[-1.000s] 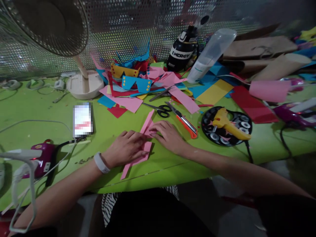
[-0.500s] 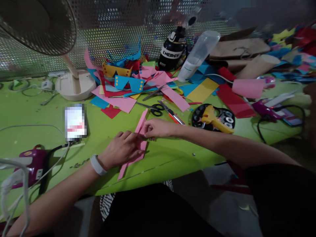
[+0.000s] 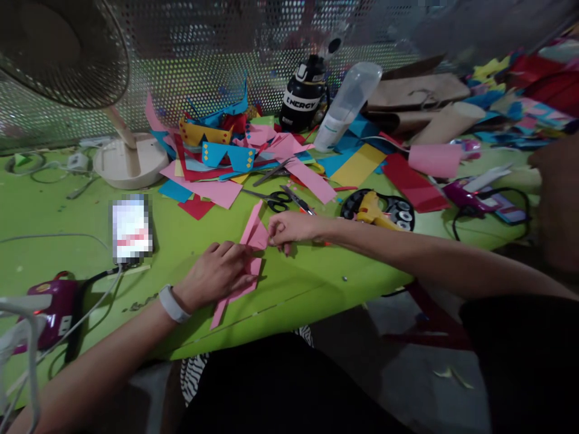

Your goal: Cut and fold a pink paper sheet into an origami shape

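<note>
Just left of the frame's centre, folded pink paper (image 3: 257,234) lies on the counter (image 3: 307,289). The left hand (image 3: 219,268) spreads over it, presumably steadying it; the right hand (image 3: 292,229) curls by its edge, but whether it pinches anything I cannot tell.

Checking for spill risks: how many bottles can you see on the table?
2: a black bottle at the back of the table, near the mesh, and a clear bottle just right of it. Others may be hidden.
</note>
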`<state>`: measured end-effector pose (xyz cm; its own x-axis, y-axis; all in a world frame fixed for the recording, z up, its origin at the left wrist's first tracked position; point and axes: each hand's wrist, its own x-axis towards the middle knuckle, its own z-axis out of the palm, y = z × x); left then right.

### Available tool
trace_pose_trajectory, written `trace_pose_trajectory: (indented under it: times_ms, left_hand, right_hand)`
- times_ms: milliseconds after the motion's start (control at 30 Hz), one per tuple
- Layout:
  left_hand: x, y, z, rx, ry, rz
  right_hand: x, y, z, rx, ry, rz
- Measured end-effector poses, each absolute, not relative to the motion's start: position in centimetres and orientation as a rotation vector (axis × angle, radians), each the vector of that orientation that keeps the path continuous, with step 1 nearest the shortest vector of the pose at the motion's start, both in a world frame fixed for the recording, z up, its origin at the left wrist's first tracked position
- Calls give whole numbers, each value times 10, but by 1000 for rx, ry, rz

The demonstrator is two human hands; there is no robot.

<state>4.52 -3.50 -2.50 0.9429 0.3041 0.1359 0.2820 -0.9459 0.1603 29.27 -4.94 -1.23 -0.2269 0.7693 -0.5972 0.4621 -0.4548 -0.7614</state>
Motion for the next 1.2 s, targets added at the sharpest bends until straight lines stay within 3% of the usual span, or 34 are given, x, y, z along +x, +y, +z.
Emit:
trace_pose_trajectory:
  times_ms: [400, 733, 900, 1000, 1200]
  left_hand:
    - [47, -38, -19, 3008, 494, 124]
    - [46, -35, -12, 2873, 477, 149]
    - [55, -26, -15, 2610, 901, 324]
    - [67, -21, -20, 2490, 1152, 223]
    - [79, -14, -28, 2449, 1171, 74]
  right_hand:
    - [285, -48, -15, -1798, -1507, 1821]
    - [281, -47, -18, -1801, -1605, 1698]
    - [277, -44, -24, -1788, -1618, 1723]
    - [278, -44, -22, -1767, -1639, 1728]
    - [276, -46, -19, -1751, -1626, 1715]
